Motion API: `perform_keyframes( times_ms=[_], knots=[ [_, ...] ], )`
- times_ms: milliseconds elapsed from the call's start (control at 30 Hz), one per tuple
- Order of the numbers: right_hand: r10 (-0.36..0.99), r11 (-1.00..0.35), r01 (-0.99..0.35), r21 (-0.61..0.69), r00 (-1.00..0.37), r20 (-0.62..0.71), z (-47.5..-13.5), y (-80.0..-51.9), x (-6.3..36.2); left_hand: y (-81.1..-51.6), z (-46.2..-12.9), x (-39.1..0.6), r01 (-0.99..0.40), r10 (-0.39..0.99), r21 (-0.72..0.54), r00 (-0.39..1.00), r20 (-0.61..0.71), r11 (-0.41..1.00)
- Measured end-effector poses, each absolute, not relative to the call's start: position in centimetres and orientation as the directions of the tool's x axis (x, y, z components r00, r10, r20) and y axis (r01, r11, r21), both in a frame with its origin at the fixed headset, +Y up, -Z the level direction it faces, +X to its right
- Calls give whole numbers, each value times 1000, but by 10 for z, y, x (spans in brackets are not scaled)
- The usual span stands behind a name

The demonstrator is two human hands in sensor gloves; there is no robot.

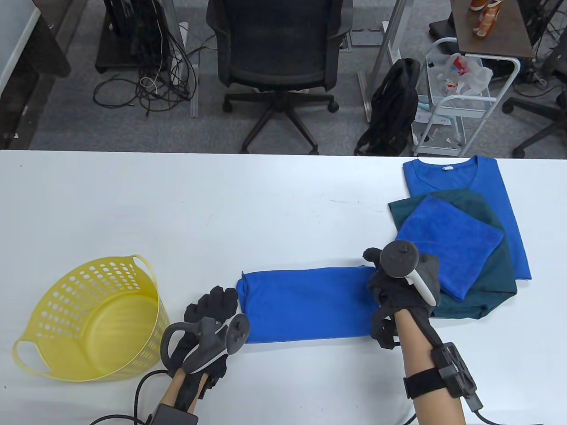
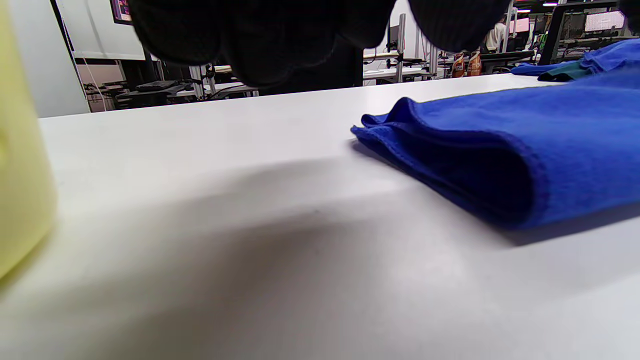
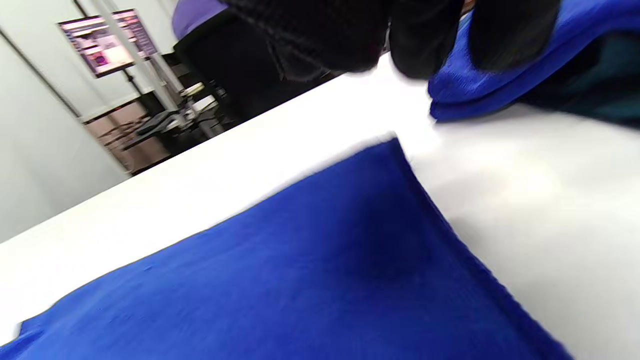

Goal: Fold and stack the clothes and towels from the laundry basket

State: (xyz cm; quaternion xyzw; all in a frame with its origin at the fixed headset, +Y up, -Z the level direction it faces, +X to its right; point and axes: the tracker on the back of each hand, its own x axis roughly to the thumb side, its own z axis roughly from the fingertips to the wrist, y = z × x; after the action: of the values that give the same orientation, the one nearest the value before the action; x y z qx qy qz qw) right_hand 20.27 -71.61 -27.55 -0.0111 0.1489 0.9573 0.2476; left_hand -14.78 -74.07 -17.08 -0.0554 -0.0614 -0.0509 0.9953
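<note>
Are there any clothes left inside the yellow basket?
No, the table view shows the yellow basket tipped toward the camera with only its bare inside showing.

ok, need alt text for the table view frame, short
Two gloved hands work a blue cloth folded into a long strip on a white table: the left hand at its left end, the right hand over its right end. An empty yellow laundry basket stands at left; a stack of folded blue and teal items lies at right.
</note>
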Motion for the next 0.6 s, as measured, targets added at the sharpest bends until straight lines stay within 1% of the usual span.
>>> perform_keyframes(
  times_ms=[100, 133, 167, 200, 233, 267, 367, 433, 467, 500, 533, 567, 600],
  knots=[
    [434, -830, -431, 353, -898, -76, -273, -715, 205, -741, -171, -147, 115, -100, -111, 986, 132, 987],
    [429, -833, -427, 353, -900, -76, -272, -714, 205, -741, -171, -147, 116, -101, -112, 986, 132, 987],
    [413, -846, -417, 333, -907, -87, -270, -713, 206, -741, -171, -147, 118, -103, -113, 986, 133, 986],
    [374, -878, -391, 276, -920, -115, -265, -712, 206, -741, -171, -147, 121, -106, -114, 985, 133, 986],
    [341, -896, -365, 252, -930, -135, -262, -713, 206, -741, -171, -147, 122, -107, -114, 985, 133, 986],
    [305, -906, -336, 256, -940, -156, -261, -715, 206, -741, -171, -147, 123, -107, -114, 985, 132, 986],
    [119, -894, -214, 394, -961, -251, -255, -738, 201, -741, -171, -146, 122, -107, -115, 985, 132, 986],
    [65, -846, -204, 493, -956, -285, -253, -759, 195, -741, -171, -146, 130, -114, -114, 985, 133, 985],
    [16, -880, -153, 450, -956, -295, -250, -765, 189, -742, -171, -145, 133, -118, -113, 984, 134, 985],
    [20, -919, -133, 371, -956, -294, -248, -763, 188, -742, -171, -145, 136, -121, -112, 984, 134, 984],
    [101, -901, -214, 378, -949, -297, -250, -767, 185, -742, -171, -145, 139, -124, -111, 983, 134, 984],
    [133, -898, -270, 347, -919, -370, -248, -768, 185, -741, -170, -145, 140, -125, -110, 983, 132, 984],
    [145, -896, -290, 337, -907, -395, -249, -769, 185, -741, -170, -145, 142, -128, -107, 983, 131, 984]
  ],
)
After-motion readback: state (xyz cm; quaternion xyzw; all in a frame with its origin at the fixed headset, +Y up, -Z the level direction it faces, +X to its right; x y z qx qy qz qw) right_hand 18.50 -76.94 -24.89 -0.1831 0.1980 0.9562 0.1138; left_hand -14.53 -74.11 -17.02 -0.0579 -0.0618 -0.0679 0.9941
